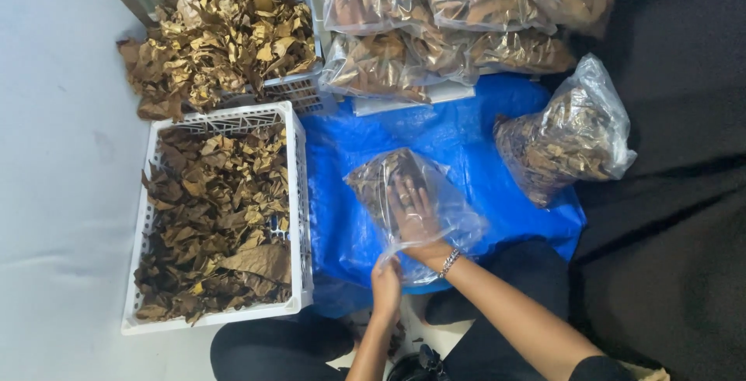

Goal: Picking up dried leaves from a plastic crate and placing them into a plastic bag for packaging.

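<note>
Right hand [413, 212] is inside the clear plastic bag [420, 202] on the blue tarp [474, 140], fingers spread flat on dry brown leaves [381, 183]. Left hand [386, 281] pinches the bag's mouth at six o'clock. Light, floppy, slippery film and probably brittle leaves, so grip the rim.

Two leaf crates [295, 194] [299, 90]; two hands [386, 288] [414, 214].

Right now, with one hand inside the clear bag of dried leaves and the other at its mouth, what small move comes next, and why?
Probably draw the right hand out of the clear bag while the left hand keeps the mouth gathered. The right hand lies flat on the leaves inside, and the bag looks only partly filled beside the fuller bag on the blue sheet; the white crate at the left holds more leaves.
</note>
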